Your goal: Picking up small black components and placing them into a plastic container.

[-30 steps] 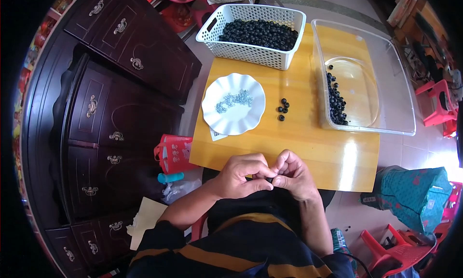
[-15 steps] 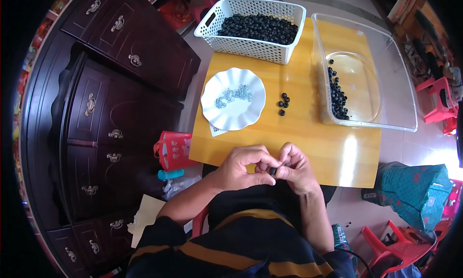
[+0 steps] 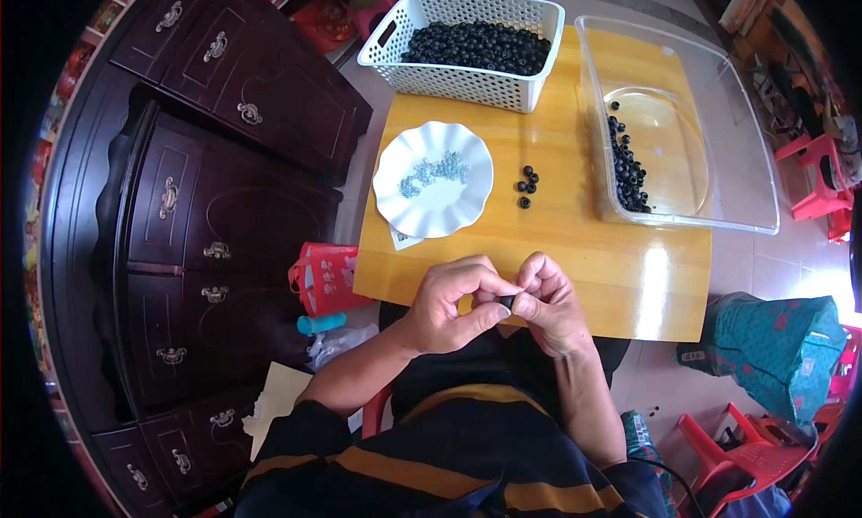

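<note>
My left hand point(image 3: 453, 304) and my right hand point(image 3: 548, 302) meet at the near edge of the yellow wooden table point(image 3: 575, 249), fingertips pinched together on one small black bead point(image 3: 507, 302). A few loose black beads point(image 3: 527, 186) lie on the table beyond my hands. Left of them a white scalloped plate point(image 3: 434, 179) holds several tiny silvery pieces. A white mesh basket point(image 3: 462, 49) full of black beads stands at the far side. At the right, a clear plastic tub point(image 3: 682, 123) has a row of black beads along its left wall.
A dark carved wooden cabinet point(image 3: 197, 240) with metal handles fills the left side. A red bag point(image 3: 325, 276) and a teal tube point(image 3: 321, 323) sit by the table's left edge. A teal cloth bundle point(image 3: 777, 347) and red plastic stools point(image 3: 745, 455) stand at the right.
My hands stay pinched together at the table's near edge, with only small finger shifts around the bead. The view has drifted slightly, so the table sits a little lower in frame.
</note>
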The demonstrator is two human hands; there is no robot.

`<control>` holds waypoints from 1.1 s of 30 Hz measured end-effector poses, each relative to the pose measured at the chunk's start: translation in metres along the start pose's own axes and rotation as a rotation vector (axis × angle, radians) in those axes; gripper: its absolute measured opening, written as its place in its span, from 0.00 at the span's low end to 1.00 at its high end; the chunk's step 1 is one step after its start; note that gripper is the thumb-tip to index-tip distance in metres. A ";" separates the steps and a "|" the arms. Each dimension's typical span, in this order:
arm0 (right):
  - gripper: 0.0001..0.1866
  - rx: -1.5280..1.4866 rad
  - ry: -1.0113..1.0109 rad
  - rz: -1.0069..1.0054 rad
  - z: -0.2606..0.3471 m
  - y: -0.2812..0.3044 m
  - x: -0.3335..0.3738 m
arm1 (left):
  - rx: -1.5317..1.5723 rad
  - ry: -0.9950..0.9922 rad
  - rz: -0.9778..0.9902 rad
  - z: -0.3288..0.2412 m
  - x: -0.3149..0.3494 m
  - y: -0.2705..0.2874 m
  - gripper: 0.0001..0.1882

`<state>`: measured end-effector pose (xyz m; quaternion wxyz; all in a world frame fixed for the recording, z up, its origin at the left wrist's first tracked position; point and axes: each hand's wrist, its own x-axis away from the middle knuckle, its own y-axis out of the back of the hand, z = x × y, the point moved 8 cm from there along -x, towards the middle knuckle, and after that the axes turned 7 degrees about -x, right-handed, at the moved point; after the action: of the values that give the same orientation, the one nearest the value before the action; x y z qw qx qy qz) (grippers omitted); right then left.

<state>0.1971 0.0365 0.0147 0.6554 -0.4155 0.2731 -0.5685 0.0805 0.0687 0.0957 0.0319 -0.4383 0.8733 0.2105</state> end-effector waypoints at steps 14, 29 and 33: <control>0.13 0.031 0.034 0.037 0.009 -0.021 -0.013 | 0.175 -0.008 -0.046 0.009 0.002 0.009 0.08; 0.10 -0.026 0.025 0.074 0.005 -0.026 -0.020 | 0.285 0.067 -0.086 0.019 0.003 0.016 0.07; 0.10 0.038 0.073 0.064 0.010 -0.030 -0.020 | 0.117 -0.027 -0.109 0.006 -0.002 0.024 0.08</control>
<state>0.1859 0.0579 0.0437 0.6706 -0.3731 0.2989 -0.5672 0.0621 0.0849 0.0991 0.0808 -0.4798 0.8583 0.1630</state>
